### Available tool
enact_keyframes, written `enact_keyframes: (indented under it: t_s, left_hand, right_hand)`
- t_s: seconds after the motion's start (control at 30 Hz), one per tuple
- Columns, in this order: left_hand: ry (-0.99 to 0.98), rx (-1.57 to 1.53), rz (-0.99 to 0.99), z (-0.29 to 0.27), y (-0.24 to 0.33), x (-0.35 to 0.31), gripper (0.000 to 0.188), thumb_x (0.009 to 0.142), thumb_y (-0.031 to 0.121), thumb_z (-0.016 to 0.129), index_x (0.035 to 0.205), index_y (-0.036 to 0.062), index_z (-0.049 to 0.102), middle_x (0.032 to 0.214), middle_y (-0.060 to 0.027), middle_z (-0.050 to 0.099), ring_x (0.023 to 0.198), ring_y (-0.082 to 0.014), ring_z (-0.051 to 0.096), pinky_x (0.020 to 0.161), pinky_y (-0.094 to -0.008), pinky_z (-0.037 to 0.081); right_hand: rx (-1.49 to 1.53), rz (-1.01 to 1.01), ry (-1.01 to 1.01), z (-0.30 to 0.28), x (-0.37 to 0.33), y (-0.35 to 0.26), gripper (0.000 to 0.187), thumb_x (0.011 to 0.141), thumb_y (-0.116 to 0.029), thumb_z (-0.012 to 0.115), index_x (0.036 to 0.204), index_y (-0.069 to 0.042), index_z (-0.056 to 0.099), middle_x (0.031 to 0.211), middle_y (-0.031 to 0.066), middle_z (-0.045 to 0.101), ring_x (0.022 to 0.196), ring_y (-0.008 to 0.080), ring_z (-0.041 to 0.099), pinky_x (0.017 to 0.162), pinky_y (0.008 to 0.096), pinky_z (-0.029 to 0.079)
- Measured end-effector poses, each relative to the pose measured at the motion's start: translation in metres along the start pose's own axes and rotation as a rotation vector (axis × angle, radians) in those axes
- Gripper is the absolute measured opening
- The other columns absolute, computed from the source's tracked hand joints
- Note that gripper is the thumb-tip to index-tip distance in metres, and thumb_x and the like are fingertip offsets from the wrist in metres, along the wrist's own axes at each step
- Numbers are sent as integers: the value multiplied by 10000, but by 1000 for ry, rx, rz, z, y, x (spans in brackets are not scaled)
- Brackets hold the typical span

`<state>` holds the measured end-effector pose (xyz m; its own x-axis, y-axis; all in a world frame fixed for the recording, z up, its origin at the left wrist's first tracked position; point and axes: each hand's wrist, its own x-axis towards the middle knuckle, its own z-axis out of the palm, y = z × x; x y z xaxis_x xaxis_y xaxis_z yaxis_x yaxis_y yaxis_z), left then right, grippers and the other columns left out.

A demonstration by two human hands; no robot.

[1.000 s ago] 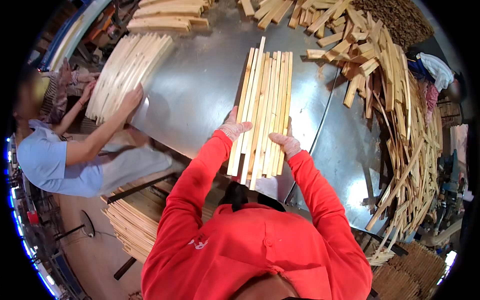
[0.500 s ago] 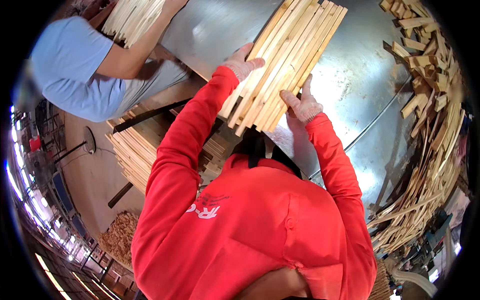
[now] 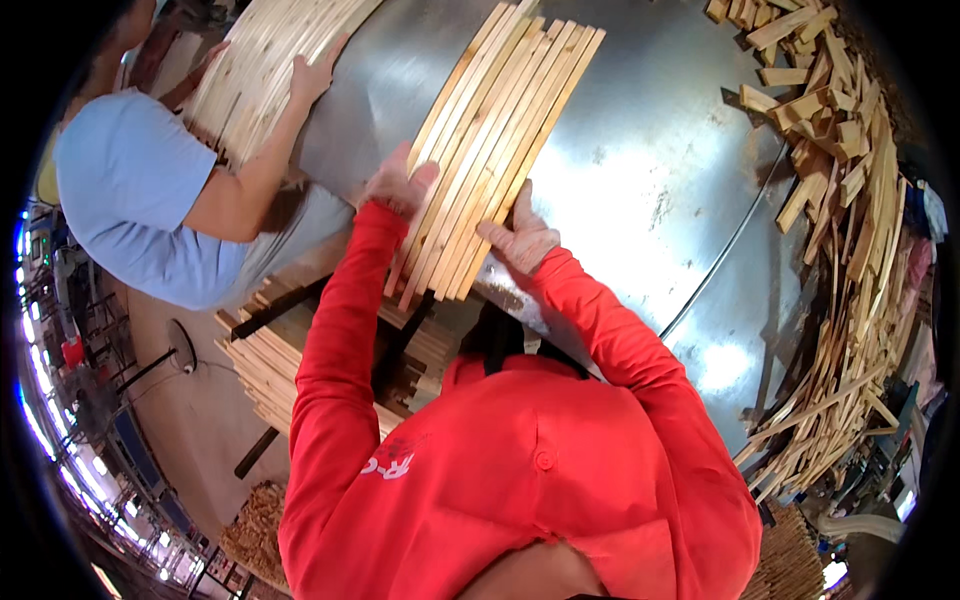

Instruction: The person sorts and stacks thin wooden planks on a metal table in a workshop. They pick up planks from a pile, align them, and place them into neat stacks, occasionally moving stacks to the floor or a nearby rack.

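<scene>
Between my two gloved hands lies a bundle of long wooden strips [image 3: 500, 150], side by side, its near ends hanging past the edge of the metal table [image 3: 640, 150]. My left hand [image 3: 398, 188] grips the bundle's left side, thumb on top. On its right side my right hand [image 3: 522, 235] presses, with the thumb over the top and the fingers along the edge. The near ends are slightly uneven. What lies under the bundle is hidden.
At the left a co-worker in a light blue shirt [image 3: 140, 170] holds another set of wooden strips [image 3: 270, 70]. A long heap of loose wood pieces [image 3: 850, 200] runs down the table's right side. Below the table's left edge are stacked strips [image 3: 262, 375] and dark metal bars [image 3: 280, 308].
Both my hands and the bundle have moved left and slightly nearer to me. The co-worker's hand has come down onto the other strips, which show more fully.
</scene>
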<state>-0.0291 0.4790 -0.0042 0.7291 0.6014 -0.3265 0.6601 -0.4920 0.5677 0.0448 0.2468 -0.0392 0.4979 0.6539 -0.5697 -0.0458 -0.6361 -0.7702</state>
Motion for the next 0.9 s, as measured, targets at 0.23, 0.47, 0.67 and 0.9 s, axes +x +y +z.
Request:
enact_keyframes:
  t_s: [0.23,0.47,0.67,0.9]
  left_hand:
    - [313,167,84,10,-12,-6,711,884,442,618,1384,-30,437,1328,-251,529,1224,-365,522,1040,-394,389]
    - [98,-634,345,58,57,-108,738,815,248,745,1404,-21,391,1119,-132,551,1003,-236,552,912,-371,457]
    - [-402,-621,126,123,94,-147,859,782,18,627,1520,70,191,1118,-89,535,967,-219,546,862,-326,477]
    - [-120,-171,165,64,33,-236,739,820,-18,491,1511,98,254,1174,-84,544,992,-224,579,892,-298,475]
  right_hand:
    - [373,96,-47,-6,-8,-16,1102,845,-299,721,1516,-37,-114,749,112,638,601,181,586,528,290,475]
    - [510,-44,38,-32,-22,40,614,833,-234,694,1361,-16,468,907,83,653,691,162,597,622,276,503]
    - [382,-174,210,-74,-113,-5,518,934,-282,622,1341,17,504,831,35,644,707,100,570,665,250,490]
    - [584,9,233,-77,-59,46,634,945,-303,557,1456,5,341,955,103,648,737,148,628,618,272,543]
